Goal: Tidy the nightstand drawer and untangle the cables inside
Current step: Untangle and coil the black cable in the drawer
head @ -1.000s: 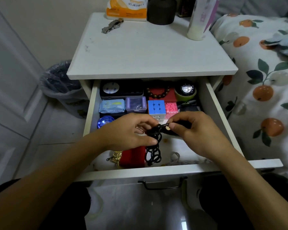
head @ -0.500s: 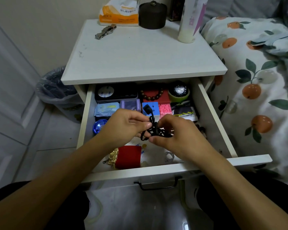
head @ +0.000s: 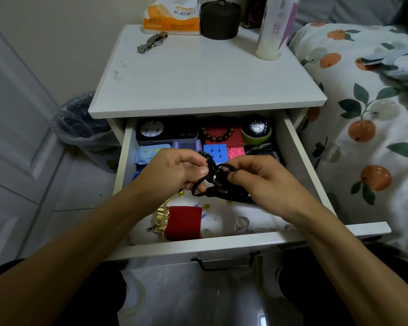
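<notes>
The white nightstand drawer (head: 222,243) stands pulled open. Above its middle, both hands pinch a tangled black cable (head: 216,177). My left hand (head: 174,171) grips the cable's left loops with thumb and fingers. My right hand (head: 262,178) holds the bunched right part, and some of the cable runs hidden under its palm. Along the back of the drawer sit a black box (head: 166,132), a bead bracelet on a red box (head: 218,135), a watch in a green holder (head: 257,130) and a coloured puzzle cube (head: 216,152). A red pouch (head: 184,222) lies near the front.
On the nightstand top (head: 205,74) lie a metal watch (head: 152,42), a tissue pack (head: 172,17), a dark jar (head: 219,18) and a white bottle (head: 272,31). A bin with a bag (head: 80,123) stands at the left, a bed with orange-print bedding (head: 368,114) at the right.
The cable's loops no longer hang down; both hands have gathered it into a tighter bundle between them, and the hands have shifted slightly toward the drawer's back.
</notes>
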`<state>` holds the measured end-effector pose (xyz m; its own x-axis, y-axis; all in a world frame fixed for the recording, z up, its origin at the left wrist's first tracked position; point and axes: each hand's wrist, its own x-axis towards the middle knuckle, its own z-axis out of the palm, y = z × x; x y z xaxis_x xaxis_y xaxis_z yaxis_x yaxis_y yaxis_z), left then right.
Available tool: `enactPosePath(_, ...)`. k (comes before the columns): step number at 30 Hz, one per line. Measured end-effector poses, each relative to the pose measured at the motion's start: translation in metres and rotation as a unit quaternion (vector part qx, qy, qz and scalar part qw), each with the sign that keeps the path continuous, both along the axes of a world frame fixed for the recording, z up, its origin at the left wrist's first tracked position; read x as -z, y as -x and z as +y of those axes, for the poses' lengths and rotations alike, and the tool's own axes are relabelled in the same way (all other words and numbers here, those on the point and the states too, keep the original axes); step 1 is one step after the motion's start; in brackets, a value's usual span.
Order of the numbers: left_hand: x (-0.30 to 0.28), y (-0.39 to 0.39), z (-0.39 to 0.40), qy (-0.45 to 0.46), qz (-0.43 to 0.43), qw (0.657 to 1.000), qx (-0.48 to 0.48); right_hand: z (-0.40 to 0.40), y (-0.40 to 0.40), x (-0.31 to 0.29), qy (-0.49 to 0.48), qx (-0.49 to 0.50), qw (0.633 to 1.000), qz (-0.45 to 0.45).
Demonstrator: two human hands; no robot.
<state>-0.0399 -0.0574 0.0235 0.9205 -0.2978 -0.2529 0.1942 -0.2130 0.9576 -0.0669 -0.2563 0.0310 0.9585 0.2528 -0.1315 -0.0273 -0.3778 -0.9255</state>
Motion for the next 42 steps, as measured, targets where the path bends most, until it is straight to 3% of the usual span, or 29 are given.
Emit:
enactPosePath(7, -0.004, 0.013, -0.004, 0.023, 0.001, 0.999, -0.050, -0.001, -0.004, 0.006, 0.065, -0.053, 0.996, -0.025)
enactPosePath(13, -0.005, 0.011, -0.007, 0.048, -0.012, 0.994, -0.099, 0.006, -0.002, 0.009, 0.098, 0.020, 0.987, -0.129)
enactPosePath(17, -0.004, 0.010, -0.010, 0.045, -0.022, 0.993, -0.105, 0.004, -0.002, 0.008, 0.134, -0.018, 0.980, -0.149)
enactPosePath(20, -0.003, 0.008, -0.010, 0.012, -0.023, 0.993, -0.112, 0.003, -0.003, 0.009, 0.158, -0.031, 0.963, -0.215)
enactPosePath(23, -0.002, 0.006, -0.013, 0.084, 0.091, 0.982, -0.140, 0.005, -0.003, 0.009, 0.139, -0.004, 0.954, -0.266)
enactPosePath(27, -0.001, 0.006, -0.014, 0.177, 0.204, 0.951, -0.151, 0.013, 0.002, 0.012, 0.045, 0.064, 0.966, -0.245)
enactPosePath(32, 0.004, 0.003, -0.011, 0.185, 0.102, 0.967, -0.140, 0.014, 0.000, 0.009, -0.057, 0.105, 0.984, -0.129)
enactPosePath(36, 0.002, 0.004, -0.005, 0.163, 0.073, 0.983, -0.032, 0.008, -0.002, 0.007, -0.010, 0.097, 0.984, -0.147)
enactPosePath(39, -0.001, 0.003, 0.004, 0.080, 0.038, 0.996, 0.006, 0.007, -0.004, 0.008, 0.027, 0.105, 0.982, -0.156)
enactPosePath(42, -0.005, 0.005, 0.006, -0.031, -0.051, 0.998, -0.002, 0.005, -0.007, 0.009, 0.093, 0.101, 0.975, -0.175)
